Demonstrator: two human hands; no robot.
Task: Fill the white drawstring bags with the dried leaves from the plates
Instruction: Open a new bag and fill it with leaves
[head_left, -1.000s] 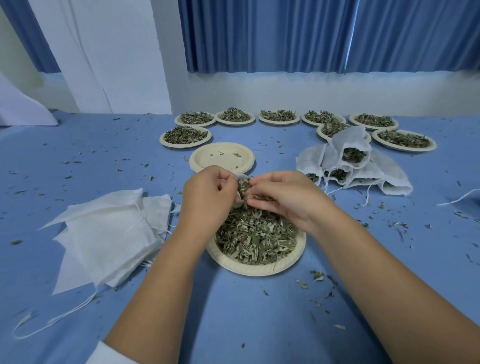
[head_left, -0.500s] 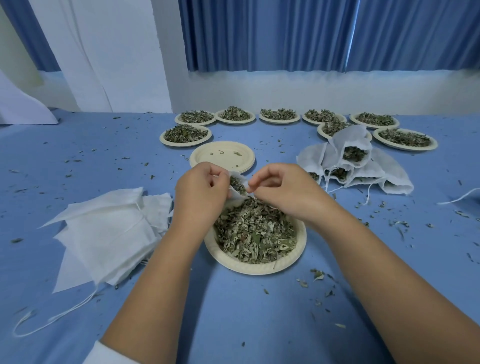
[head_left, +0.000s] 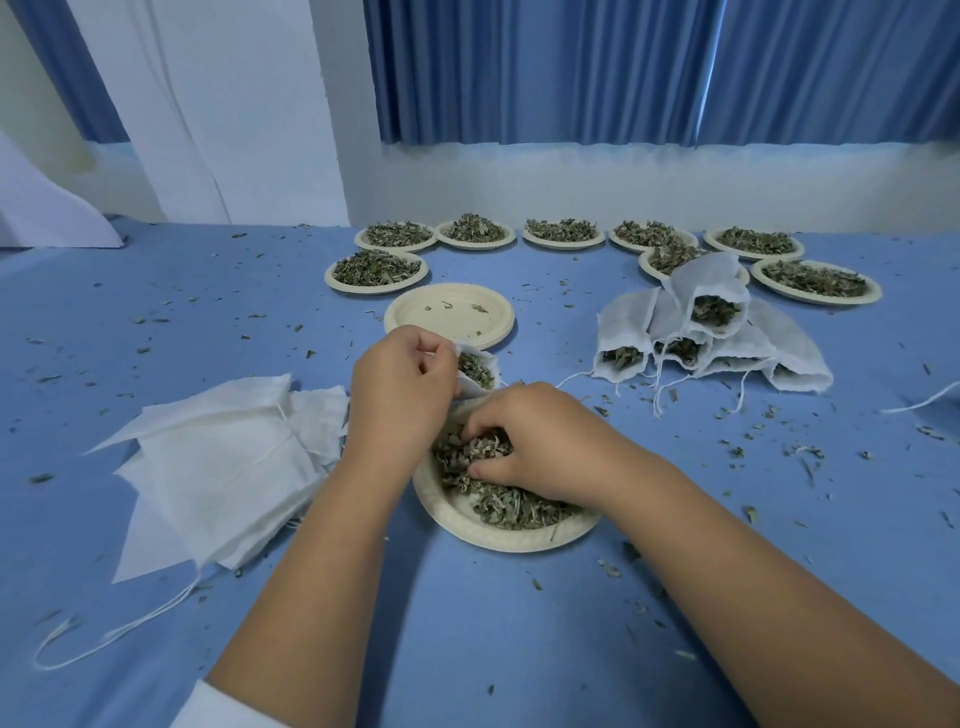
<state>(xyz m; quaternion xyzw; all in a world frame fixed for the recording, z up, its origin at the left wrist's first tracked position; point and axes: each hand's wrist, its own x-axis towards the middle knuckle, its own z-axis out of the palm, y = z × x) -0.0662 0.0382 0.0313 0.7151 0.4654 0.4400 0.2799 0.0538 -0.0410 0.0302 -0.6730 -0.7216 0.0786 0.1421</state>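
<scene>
A cream paper plate (head_left: 467, 525) heaped with dried leaves (head_left: 511, 506) sits in front of me on the blue table. My left hand (head_left: 400, 395) holds a small white drawstring bag (head_left: 480, 366) by its rim at the plate's far edge, its mouth open with leaves inside. My right hand (head_left: 540, 441) is down in the plate, fingers curled around a clump of leaves. A pile of flat unfilled bags (head_left: 223, 467) lies to the left. Several filled bags (head_left: 711, 332) are heaped at the right.
An emptied stack of plates (head_left: 452, 314) lies just beyond my hands. Several plates of leaves (head_left: 376, 270) line the far side of the table near the wall and blue curtain. Leaf crumbs are scattered over the blue cloth. A loose string (head_left: 919, 400) trails at the right.
My right hand left the bag's mouth and dropped into the plate, closing on leaves. My left hand kept hold of the bag at the plate's far edge.
</scene>
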